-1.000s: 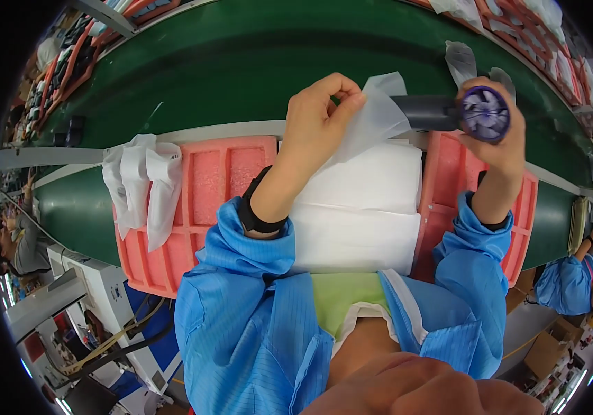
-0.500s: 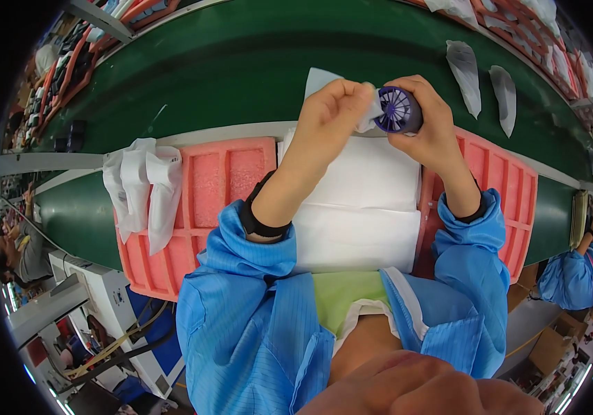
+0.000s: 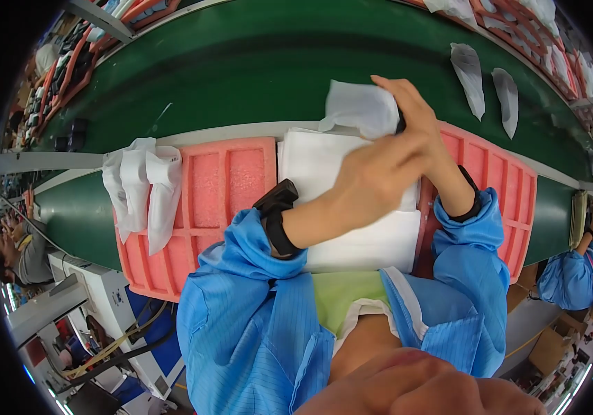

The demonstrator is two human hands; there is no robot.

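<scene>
Both hands [image 3: 393,155] around white foam pouch [image 3: 359,107] above pink tray [image 3: 227,187].

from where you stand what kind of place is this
Most likely a factory packing line. A green conveyor belt runs past pink foam trays, white pouches ride on it, and another person in a blue work coat sits further along.

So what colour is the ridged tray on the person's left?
Pink: the ridged tray, seen best from the head view.
</scene>
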